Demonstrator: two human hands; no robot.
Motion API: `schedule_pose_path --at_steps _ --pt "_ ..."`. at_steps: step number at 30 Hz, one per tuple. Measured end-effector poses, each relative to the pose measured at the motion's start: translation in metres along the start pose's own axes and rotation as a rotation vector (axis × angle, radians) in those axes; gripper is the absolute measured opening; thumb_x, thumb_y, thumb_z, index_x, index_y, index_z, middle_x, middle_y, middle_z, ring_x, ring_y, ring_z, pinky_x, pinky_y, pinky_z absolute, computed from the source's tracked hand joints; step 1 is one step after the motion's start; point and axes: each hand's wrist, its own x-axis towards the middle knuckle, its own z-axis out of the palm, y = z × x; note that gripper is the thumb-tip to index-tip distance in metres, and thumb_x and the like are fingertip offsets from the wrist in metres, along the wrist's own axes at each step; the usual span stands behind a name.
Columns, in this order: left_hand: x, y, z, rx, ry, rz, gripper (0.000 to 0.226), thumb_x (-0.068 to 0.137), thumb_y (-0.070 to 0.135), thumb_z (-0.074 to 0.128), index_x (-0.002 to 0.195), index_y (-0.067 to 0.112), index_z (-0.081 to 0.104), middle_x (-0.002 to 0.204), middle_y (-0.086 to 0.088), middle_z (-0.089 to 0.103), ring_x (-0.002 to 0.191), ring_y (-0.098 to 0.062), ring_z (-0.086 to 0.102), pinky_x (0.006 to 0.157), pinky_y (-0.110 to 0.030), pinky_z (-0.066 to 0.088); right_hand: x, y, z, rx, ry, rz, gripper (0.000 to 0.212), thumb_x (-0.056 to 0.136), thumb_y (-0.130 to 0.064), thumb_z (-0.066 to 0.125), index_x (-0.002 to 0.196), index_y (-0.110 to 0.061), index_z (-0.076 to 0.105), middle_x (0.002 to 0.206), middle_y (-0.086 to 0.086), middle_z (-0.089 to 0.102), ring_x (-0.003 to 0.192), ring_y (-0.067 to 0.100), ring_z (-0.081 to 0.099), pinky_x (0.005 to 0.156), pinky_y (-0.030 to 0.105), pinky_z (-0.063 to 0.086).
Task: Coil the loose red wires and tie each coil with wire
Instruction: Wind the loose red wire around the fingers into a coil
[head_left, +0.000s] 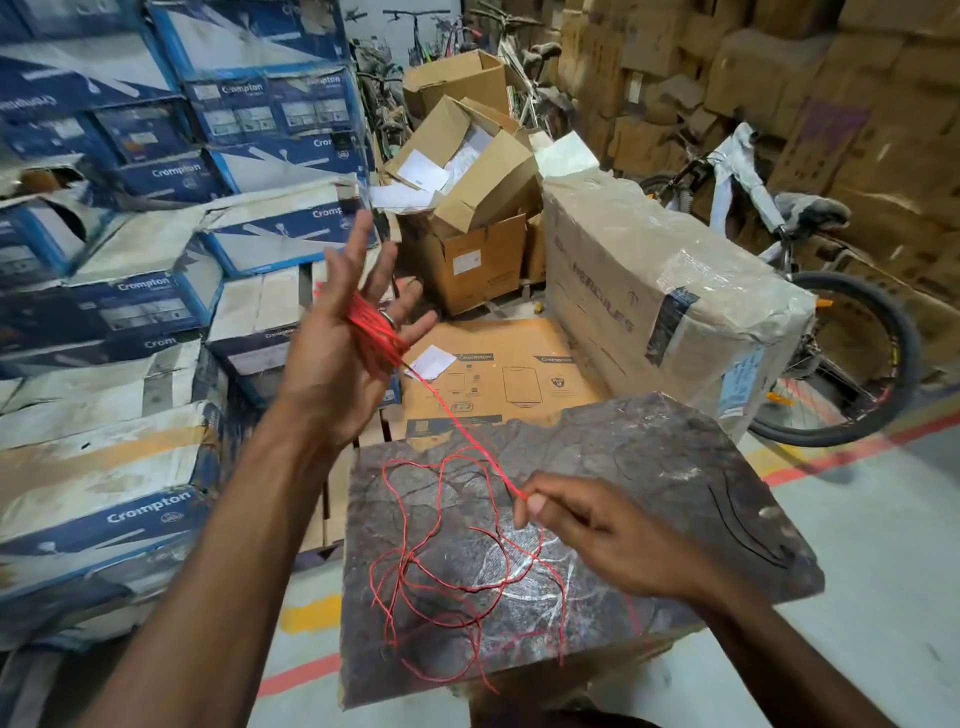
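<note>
My left hand (337, 332) is raised, palm towards me and fingers spread, with a coil of red wire (375, 332) wound around its fingers. From that coil a taut strand (457, 428) runs down to my right hand (587, 530), which pinches it between thumb and fingertips. Below lies the rest of the loose red wire (441, 566) in tangled loops on a dark stone slab (675, 467). A ring shows on one finger of my left hand beside the coil.
Stacked blue and white cartons (130, 291) fill the left side. Brown cardboard boxes (467, 218), a plastic-wrapped large carton (670, 291) and a bicycle (831, 332) stand behind the slab. A flat carton (509, 374) lies beyond the slab's far edge.
</note>
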Motion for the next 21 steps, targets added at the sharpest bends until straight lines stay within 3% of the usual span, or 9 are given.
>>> schedule_pose_path --at_steps 2,5,8,10,12,14,16,19,21 --pt "0.000 -0.021 -0.001 0.358 -0.028 0.030 0.051 0.103 0.057 0.027 0.154 0.053 0.022 0.165 0.006 0.028 0.140 -0.007 0.043 0.120 -0.040 0.032 0.000 -0.009 -0.001 -0.074 -0.067 -0.010 0.025 0.108 -0.043 0.045 0.100 -0.027 0.062 0.076 0.008 0.053 0.068 0.028 0.048 0.066 0.046 0.041" --pt "-0.011 -0.057 -0.009 0.902 -0.278 -0.030 0.050 0.103 0.062 0.020 0.150 0.065 0.003 0.150 0.003 0.053 0.126 -0.010 0.061 0.117 -0.030 0.031 0.005 -0.027 -0.019 -0.193 -0.101 -0.069 0.028 0.106 -0.049 0.046 0.101 -0.028 0.064 0.074 0.001 0.059 0.066 0.017 0.056 0.063 0.043 0.046" --pt "-0.029 -0.073 -0.010 1.129 -0.430 -0.151 0.052 0.106 0.056 0.020 0.157 0.053 0.008 0.111 0.005 0.077 0.074 -0.022 0.077 0.093 -0.023 0.047 0.012 -0.041 -0.042 -0.047 0.013 -0.152 0.026 0.106 -0.032 0.053 0.090 -0.019 0.070 0.067 0.000 0.055 0.059 0.004 0.045 0.056 0.026 0.036" --pt "-0.043 -0.072 0.000 1.029 -0.520 -0.287 0.052 0.104 0.062 0.019 0.156 0.052 0.019 0.096 -0.002 0.079 0.053 -0.035 0.068 0.070 -0.030 0.053 0.020 -0.043 -0.055 0.022 0.120 -0.203 0.027 0.104 -0.027 0.053 0.085 -0.018 0.069 0.067 -0.004 0.056 0.058 0.013 0.045 0.055 0.030 0.036" --pt "-0.054 -0.070 0.010 0.822 -0.551 -0.417 0.059 0.100 0.064 0.018 0.151 0.042 0.038 0.079 -0.018 0.076 0.036 -0.032 0.051 0.057 -0.028 0.053 0.031 -0.042 -0.063 0.039 0.232 -0.250 0.026 0.104 -0.036 0.054 0.085 -0.025 0.068 0.073 0.014 0.061 0.062 0.037 0.051 0.058 0.045 0.038" --pt "-0.063 -0.067 0.015 0.519 -0.637 -0.581 0.077 0.094 0.070 0.013 0.147 0.029 0.051 0.060 -0.024 0.068 0.027 -0.020 0.036 0.074 -0.026 0.058 0.043 -0.036 -0.067 0.060 0.345 -0.252 0.028 0.099 -0.046 0.059 0.084 -0.026 0.070 0.075 0.034 0.057 0.062 0.046 0.049 0.057 0.051 0.037" --pt "-0.068 -0.064 0.014 0.226 -0.795 -0.709 0.091 0.088 0.077 0.013 0.145 0.018 0.055 0.048 -0.015 0.062 0.026 -0.012 0.037 0.085 -0.034 0.060 0.055 -0.027 -0.065 0.109 0.443 -0.220 0.030 0.093 -0.046 0.067 0.083 -0.018 0.070 0.071 0.039 0.051 0.057 0.043 0.042 0.055 0.049 0.033" --pt "-0.069 -0.057 0.016 -0.040 -0.871 -0.700 0.090 0.093 0.072 0.023 0.150 0.005 0.045 0.042 -0.005 0.058 0.024 -0.012 0.035 0.091 -0.040 0.060 0.065 -0.013 -0.055 0.209 0.454 -0.154 0.030 0.091 -0.048 0.070 0.086 -0.018 0.068 0.074 0.035 0.051 0.063 0.030 0.042 0.064 0.040 0.036" --pt "-0.067 -0.051 0.019 -0.214 -0.863 -0.632 0.081 0.100 0.061 0.019 0.156 0.003 0.030 0.051 -0.009 0.066 0.023 -0.018 0.030 0.098 -0.041 0.055 0.065 -0.003 -0.044 0.222 0.382 -0.125 0.022 0.098 -0.036 0.065 0.089 -0.017 0.070 0.075 0.013 0.059 0.070 0.024 0.050 0.067 0.038 0.041"
